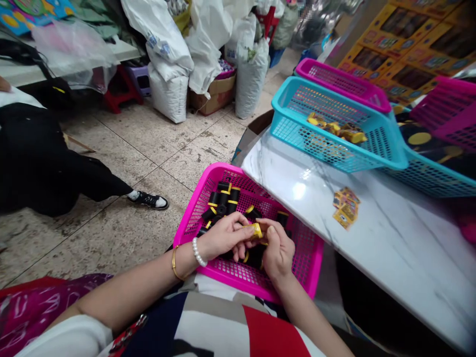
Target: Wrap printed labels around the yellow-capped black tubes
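Note:
Over a pink plastic basket (318, 267) on my lap, my two hands meet in front of me. My left hand (226, 233), with a pearl bracelet and a gold bangle at the wrist, is closed with thumb and fingers on a small yellow printed card piece (256, 230). My right hand (277, 248) is closed around the other side of the same piece, its thumb bent up. Below lie several small black cylinders (223, 198) with yellow rims, partly hidden by my hands.
On the marble-patterned table (297, 191) at right lie flat yellow printed cards (346, 206). Behind them stands a blue basket (297, 134) with yellow packets. Yellow boxes (394, 49) are stacked beyond. At left another person's leg (92, 173) stretches across the floor; white sacks (169, 94) stand behind.

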Demonstrator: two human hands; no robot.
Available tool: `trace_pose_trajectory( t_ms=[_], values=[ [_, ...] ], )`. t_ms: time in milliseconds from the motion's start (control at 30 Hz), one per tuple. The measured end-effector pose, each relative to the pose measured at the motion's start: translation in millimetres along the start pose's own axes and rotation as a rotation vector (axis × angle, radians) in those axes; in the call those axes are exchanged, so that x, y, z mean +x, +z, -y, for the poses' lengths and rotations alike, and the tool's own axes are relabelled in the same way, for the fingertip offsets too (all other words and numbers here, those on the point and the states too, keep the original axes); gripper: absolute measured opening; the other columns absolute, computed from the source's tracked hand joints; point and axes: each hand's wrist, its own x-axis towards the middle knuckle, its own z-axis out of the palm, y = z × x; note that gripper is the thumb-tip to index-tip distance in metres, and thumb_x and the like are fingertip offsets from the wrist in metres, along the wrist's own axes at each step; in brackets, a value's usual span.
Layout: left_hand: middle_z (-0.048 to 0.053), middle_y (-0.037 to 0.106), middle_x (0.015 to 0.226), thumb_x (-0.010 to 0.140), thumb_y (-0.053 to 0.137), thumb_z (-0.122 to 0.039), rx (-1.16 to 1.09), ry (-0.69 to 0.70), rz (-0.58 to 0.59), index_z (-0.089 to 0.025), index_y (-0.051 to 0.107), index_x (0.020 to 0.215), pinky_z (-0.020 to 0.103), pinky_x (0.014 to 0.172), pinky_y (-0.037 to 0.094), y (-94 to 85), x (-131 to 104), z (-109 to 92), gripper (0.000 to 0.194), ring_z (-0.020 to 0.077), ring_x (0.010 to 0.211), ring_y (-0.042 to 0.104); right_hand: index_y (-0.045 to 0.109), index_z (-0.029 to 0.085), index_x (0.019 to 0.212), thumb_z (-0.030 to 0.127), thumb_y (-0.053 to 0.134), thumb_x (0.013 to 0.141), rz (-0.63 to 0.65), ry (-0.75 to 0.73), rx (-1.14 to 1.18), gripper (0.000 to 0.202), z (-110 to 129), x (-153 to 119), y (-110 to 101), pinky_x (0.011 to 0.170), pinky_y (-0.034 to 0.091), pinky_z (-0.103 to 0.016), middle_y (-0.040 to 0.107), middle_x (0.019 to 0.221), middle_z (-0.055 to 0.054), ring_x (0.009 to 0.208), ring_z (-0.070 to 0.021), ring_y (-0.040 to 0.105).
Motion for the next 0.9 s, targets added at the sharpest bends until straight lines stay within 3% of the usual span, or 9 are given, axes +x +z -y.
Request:
trace_pose_trajectory(
  t_ms=[100,200,300,400,467,633,767,900],
  values=[
    [-0.004,0.061,0.056,0.079,0.064,-0.054,-0.005,0.009,-0.003,-0.02,0.041,0.089,0.017,0.034,0.043,0.5,-0.3,2.5,0.042,0.0093,0.037,0.053,0.064,0.021,0.114,0.032,0.042,0.096,0.077,-0.051,-0.097,0.031,3.8,0.5,-0.1,0.058,0.05,-0.026,0.07,0.079,-0.003,0.06,-0.0153,0.064],
    [-0.006,0.057,0.049,0.081,0.061,-0.054,-0.001,0.011,0.012,-0.02,0.041,0.089,0.016,0.034,0.041,4.8,-0.7,4.5,0.04,0.0091,0.035,0.051,0.069,0.021,0.101,0.03,0.046,0.094,0.071,-0.08,-0.154,0.026,5.6,-0.3,1.8,0.061,0.05,-0.026,0.071,0.083,-0.004,0.061,-0.0147,0.064],
    [-0.006,0.058,0.052,0.08,0.063,-0.053,-0.014,-0.006,-0.017,-0.021,0.04,0.088,0.015,0.034,0.039,10.9,-1.4,6.8,0.041,0.0082,0.035,0.05,0.069,0.018,0.092,0.034,0.04,0.095,0.042,0.066,-0.02,0.033,5.3,2.5,2.6,0.047,0.045,-0.024,0.069,0.074,-0.003,0.048,-0.0116,0.057],
    [-0.005,0.06,0.058,0.078,0.065,-0.053,-0.048,-0.025,-0.054,-0.022,0.038,0.088,0.015,0.033,0.038,13.8,-1.7,9.5,0.043,0.0078,0.036,0.051,0.066,0.016,0.077,0.041,0.037,0.095,0.004,0.225,0.1,0.042,6.7,9.2,0.7,0.034,0.033,-0.022,0.056,0.052,0.001,0.034,-0.0092,0.043],
    [-0.004,0.061,0.061,0.077,0.066,-0.053,-0.071,-0.053,-0.083,-0.022,0.037,0.089,0.015,0.032,0.036,13.4,-1.2,10.9,0.044,0.0081,0.035,0.051,0.063,0.016,0.076,0.047,0.037,0.095,0.0,0.276,0.153,0.044,8.8,12.0,-1.0,0.03,0.027,-0.021,0.05,0.047,0.004,0.029,-0.0077,0.036],
    [-0.004,0.059,0.061,0.079,0.061,-0.057,-0.087,-0.053,-0.13,-0.021,0.04,0.089,0.015,0.031,0.035,10.8,-2.4,9.4,0.042,0.0078,0.035,0.05,0.063,0.019,0.106,0.048,0.05,0.092,0.192,0.242,0.195,0.035,17.4,7.8,-4.3,0.039,0.037,-0.019,0.054,0.053,0.005,0.04,-0.0094,0.047],
    [-0.005,0.057,0.056,0.079,0.063,-0.056,-0.017,0.053,-0.133,-0.021,0.044,0.091,0.014,0.032,0.03,7.7,-7.2,7.5,0.042,0.0063,0.035,0.045,0.066,0.021,0.104,0.045,0.061,0.086,0.328,0.294,0.388,0.031,28.2,8.1,-10.4,0.045,0.045,-0.02,0.064,0.07,0.0,0.051,-0.0105,0.056],
    [-0.004,0.053,0.054,0.073,0.065,-0.064,-0.064,0.027,-0.058,-0.021,0.05,0.085,0.017,0.031,0.021,-1.1,-1.3,15.1,0.048,0.0049,0.031,0.036,0.071,0.019,0.105,0.043,0.073,0.076,0.427,0.344,0.564,0.037,25.9,10.4,-16.6,0.05,0.049,-0.023,0.069,0.07,-0.002,0.052,-0.0126,0.062]
  ],
)
